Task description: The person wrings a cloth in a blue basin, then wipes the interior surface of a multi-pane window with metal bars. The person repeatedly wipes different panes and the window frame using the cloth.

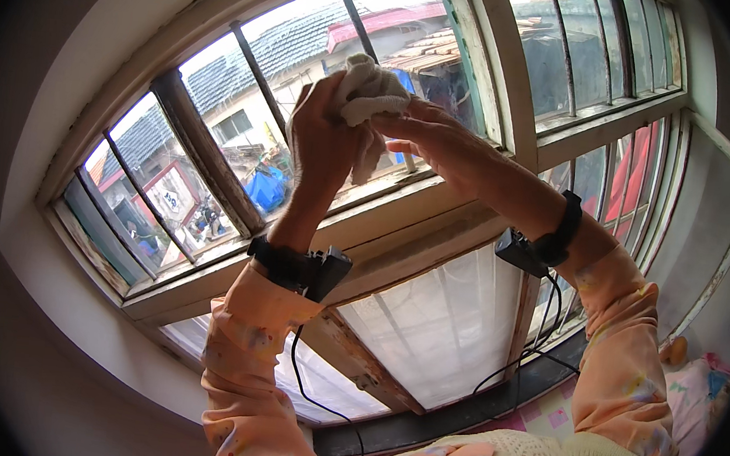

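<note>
Both my arms reach up before a wooden-framed window. My left hand (327, 129) is closed on a crumpled pale cloth (373, 90), and part of the cloth hangs below it. My right hand (436, 139) touches the right side of the same cloth, its fingers stretched towards it and partly apart. Behind the hands is an upper window pane (275, 68) with dark metal bars outside. Whether the cloth touches the glass or frame cannot be told.
The worn window frame's crossbar (397, 231) runs below my hands. Lower down are a whitish covered pane (442, 321) and a dark sill (358, 435). Black cables (306, 390) hang from devices strapped on both wrists. Pink bedding (687, 404) lies at the lower right.
</note>
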Motion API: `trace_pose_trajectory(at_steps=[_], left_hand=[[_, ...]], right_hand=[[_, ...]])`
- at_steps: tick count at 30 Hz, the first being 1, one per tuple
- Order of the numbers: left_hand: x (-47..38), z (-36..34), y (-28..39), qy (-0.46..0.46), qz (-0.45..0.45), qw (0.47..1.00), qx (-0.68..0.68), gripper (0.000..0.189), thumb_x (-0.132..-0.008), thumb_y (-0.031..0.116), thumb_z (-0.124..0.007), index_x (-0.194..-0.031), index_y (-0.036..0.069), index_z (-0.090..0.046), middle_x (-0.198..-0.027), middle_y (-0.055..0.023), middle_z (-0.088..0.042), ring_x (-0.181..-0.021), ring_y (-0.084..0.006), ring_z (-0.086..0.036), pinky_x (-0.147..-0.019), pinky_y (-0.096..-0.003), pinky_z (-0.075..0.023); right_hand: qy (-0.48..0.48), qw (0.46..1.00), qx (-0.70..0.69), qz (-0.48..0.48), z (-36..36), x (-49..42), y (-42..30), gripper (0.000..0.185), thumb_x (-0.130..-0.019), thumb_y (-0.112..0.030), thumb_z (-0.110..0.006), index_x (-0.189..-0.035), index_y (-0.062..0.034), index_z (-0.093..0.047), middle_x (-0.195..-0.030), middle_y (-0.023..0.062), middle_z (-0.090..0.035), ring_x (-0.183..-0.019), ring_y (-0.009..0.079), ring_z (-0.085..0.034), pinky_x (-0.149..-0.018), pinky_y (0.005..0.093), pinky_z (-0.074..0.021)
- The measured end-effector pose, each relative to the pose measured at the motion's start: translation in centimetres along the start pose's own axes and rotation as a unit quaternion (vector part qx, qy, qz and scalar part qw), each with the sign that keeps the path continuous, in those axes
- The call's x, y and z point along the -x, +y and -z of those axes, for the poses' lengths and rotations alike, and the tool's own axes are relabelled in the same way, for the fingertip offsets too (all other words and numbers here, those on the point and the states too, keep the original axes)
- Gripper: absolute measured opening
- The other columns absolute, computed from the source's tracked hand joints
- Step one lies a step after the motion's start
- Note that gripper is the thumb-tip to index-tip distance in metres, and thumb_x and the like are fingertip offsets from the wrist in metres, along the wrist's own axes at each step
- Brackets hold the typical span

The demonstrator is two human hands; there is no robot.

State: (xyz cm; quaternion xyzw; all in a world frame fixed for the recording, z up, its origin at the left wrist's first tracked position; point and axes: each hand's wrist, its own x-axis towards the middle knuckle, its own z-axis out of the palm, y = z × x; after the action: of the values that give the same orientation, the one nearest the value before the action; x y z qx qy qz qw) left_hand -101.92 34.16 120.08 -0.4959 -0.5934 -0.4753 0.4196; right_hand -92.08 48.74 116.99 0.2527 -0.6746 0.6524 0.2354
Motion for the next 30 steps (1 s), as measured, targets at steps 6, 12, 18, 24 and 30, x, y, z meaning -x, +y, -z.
trace_pose_trajectory(at_steps=[6, 12, 18, 24, 30], left_hand=[[-9.0, 3.5, -2.6, 0.086, -0.245, 0.89, -0.376, 0.043, -0.08, -0.001, -0.07, -0.12, 0.013, -0.062, -0.114, -0.0124, -0.063, -0.103, -0.0314, -0.064, -0.085, -0.0428, -0.0544], [-11.2, 0.4, -4.5, -0.003, -0.247, 0.84, -0.483, 0.053, -0.079, 0.006, -0.074, -0.128, 0.01, -0.055, -0.123, -0.0097, -0.057, -0.105, -0.0329, -0.06, -0.085, -0.0434, -0.0564], [-13.1, -1.7, -4.9, -0.067, -0.273, 0.861, -0.423, 0.041, -0.079, -0.001, -0.069, -0.119, 0.008, -0.065, -0.126, -0.005, -0.059, -0.104, -0.0312, -0.059, -0.088, -0.0394, -0.0546], [-4.7, 0.4, -4.0, -0.238, -0.332, 0.807, -0.426, 0.039, -0.082, 0.003, -0.069, -0.118, 0.017, -0.07, -0.13, 0.0037, -0.061, -0.104, -0.0194, -0.061, -0.089, -0.0304, -0.0573], [-11.1, 2.6, -4.6, -0.072, -0.261, 0.839, -0.471, 0.05, -0.08, -0.008, -0.064, -0.124, 0.016, -0.064, -0.129, -0.0046, -0.059, -0.104, -0.0311, -0.06, -0.09, -0.0405, -0.0538]], right_hand=[[0.089, 0.935, 0.326, 0.11, 4.5, 0.3, -0.4, 0.055, -0.094, -0.029, -0.067, -0.138, -0.0012, -0.049, -0.141, 0.0246, -0.05, -0.133, 0.0354, -0.048, -0.106, 0.0471, -0.0425], [0.097, 0.947, 0.289, 0.098, 8.4, -0.4, 1.3, 0.036, -0.091, -0.023, -0.069, -0.118, -0.0001, -0.065, -0.127, 0.0202, -0.062, -0.125, 0.031, -0.056, -0.103, 0.0426, -0.0443], [0.105, 0.925, 0.331, 0.156, 9.4, -2.7, 0.9, 0.029, -0.092, -0.02, -0.068, -0.114, -0.0023, -0.068, -0.123, 0.0187, -0.065, -0.121, 0.0308, -0.059, -0.098, 0.0408, -0.0487], [0.104, 0.896, 0.388, 0.187, 9.4, -3.7, 0.0, 0.027, -0.092, -0.02, -0.068, -0.113, -0.0028, -0.069, -0.12, 0.0183, -0.067, -0.115, 0.0301, -0.064, -0.099, 0.0411, -0.0491], [0.111, 0.899, 0.389, 0.17, 10.2, -3.2, 0.0, 0.024, -0.091, -0.017, -0.068, -0.111, -0.0034, -0.07, -0.117, 0.0174, -0.069, -0.113, 0.0283, -0.065, -0.097, 0.0399, -0.0502]])
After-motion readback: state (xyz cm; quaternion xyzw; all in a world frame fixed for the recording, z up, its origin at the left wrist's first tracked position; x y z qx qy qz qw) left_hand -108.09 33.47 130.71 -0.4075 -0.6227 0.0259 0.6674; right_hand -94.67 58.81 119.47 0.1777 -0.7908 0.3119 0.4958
